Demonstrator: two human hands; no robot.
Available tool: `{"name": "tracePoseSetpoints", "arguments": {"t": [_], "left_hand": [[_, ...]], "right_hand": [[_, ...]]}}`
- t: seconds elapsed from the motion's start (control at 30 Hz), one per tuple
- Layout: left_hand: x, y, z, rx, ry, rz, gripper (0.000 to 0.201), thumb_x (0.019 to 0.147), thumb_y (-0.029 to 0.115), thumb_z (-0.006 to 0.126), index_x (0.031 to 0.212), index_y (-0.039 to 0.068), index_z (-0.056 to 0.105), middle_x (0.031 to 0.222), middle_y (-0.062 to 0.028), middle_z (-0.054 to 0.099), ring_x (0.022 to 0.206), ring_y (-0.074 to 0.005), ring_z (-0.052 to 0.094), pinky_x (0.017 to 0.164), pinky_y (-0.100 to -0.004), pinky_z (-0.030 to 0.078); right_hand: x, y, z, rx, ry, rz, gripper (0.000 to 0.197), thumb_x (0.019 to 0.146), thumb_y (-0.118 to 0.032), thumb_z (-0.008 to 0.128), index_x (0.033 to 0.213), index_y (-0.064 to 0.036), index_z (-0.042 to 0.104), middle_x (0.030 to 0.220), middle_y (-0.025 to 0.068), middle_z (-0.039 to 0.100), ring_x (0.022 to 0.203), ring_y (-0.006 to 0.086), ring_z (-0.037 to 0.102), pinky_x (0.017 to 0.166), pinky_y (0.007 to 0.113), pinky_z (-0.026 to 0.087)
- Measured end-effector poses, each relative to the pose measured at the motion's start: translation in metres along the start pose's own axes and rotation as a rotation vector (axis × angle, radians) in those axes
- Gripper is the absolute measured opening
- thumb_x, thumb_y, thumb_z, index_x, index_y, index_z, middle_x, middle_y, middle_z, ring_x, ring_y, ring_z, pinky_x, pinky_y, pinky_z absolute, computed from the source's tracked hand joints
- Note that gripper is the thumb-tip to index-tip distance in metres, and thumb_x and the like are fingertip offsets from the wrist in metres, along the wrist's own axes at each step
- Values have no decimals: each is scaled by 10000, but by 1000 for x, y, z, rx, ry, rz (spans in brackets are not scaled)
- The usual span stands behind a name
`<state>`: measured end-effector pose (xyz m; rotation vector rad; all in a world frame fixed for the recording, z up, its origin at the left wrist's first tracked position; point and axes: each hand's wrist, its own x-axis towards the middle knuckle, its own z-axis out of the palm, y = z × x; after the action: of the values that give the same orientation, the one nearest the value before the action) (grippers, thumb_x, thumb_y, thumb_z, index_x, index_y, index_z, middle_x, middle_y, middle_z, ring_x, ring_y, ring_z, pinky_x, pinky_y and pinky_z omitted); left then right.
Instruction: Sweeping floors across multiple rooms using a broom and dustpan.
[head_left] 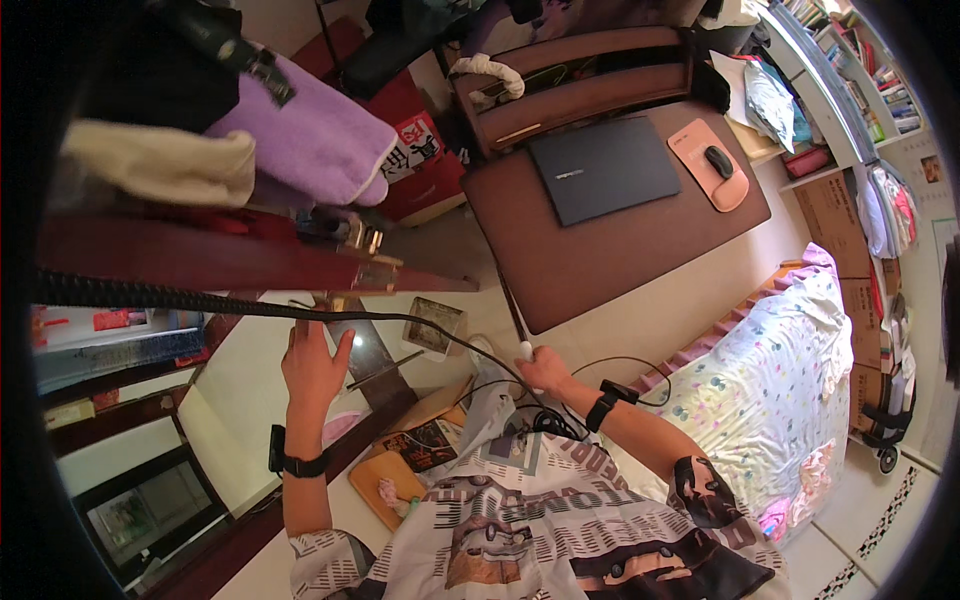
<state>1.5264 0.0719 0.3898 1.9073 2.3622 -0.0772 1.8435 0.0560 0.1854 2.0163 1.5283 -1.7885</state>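
Observation:
My left hand (pixel 312 365) reaches up beside a pale cabinet panel (pixel 240 375) at left. Its thumb stands apart from the fingers, whose tips lie at a black cord (pixel 390 316) and partly out of sight. Whether it touches the cord or the panel I cannot tell. My right hand (pixel 546 371) is closed round a slim white handle-like piece (pixel 526 350) below the near edge of the brown table (pixel 560 290). A thin dark strip runs up from that piece along the table's side. Both wrists wear black bands.
On the table lie a dark closed laptop (pixel 605 170) and a mouse (pixel 718 161) on a pink pad (pixel 705 175). A wooden chair (pixel 590 75) stands behind it. A bed with a floral sheet (pixel 740 400) is at right. A purple towel (pixel 315 135) hangs upper left.

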Motion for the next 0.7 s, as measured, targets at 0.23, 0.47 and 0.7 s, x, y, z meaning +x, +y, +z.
{"name": "tracePoseSetpoints", "arguments": {"t": [0.23, 0.47, 0.7], "left_hand": [[-44, -17, 3, 121, -81, -69, 605, 752, 430, 653, 1112, -22, 474, 1066, -240, 521, 979, -408, 521, 800, -464, 466], [-59, -31, 22, 49, 31, -64, 456, 749, 340, 675, 1045, 9, 569, 1026, -197, 583, 929, -387, 550, 798, -459, 436], [-62, -32, 21, 1, 32, -64, 371, 767, 317, 669, 1016, 45, 623, 1033, -155, 614, 923, -350, 578, 813, -416, 450]], "right_hand": [[41, -60, 17, -330, -32, -283, 376, 781, -278, 563, 872, 84, 602, 838, 259, 632, 830, 361, 629, 727, 412, 500], [117, -114, 32, -706, -99, -339, 222, 789, -200, 550, 881, -29, 660, 886, 161, 657, 870, 288, 638, 692, 363, 514], [121, -89, 88, -646, 115, -195, 206, 858, -149, 490, 923, -34, 648, 952, 168, 647, 918, 254, 635, 731, 355, 519]]}}
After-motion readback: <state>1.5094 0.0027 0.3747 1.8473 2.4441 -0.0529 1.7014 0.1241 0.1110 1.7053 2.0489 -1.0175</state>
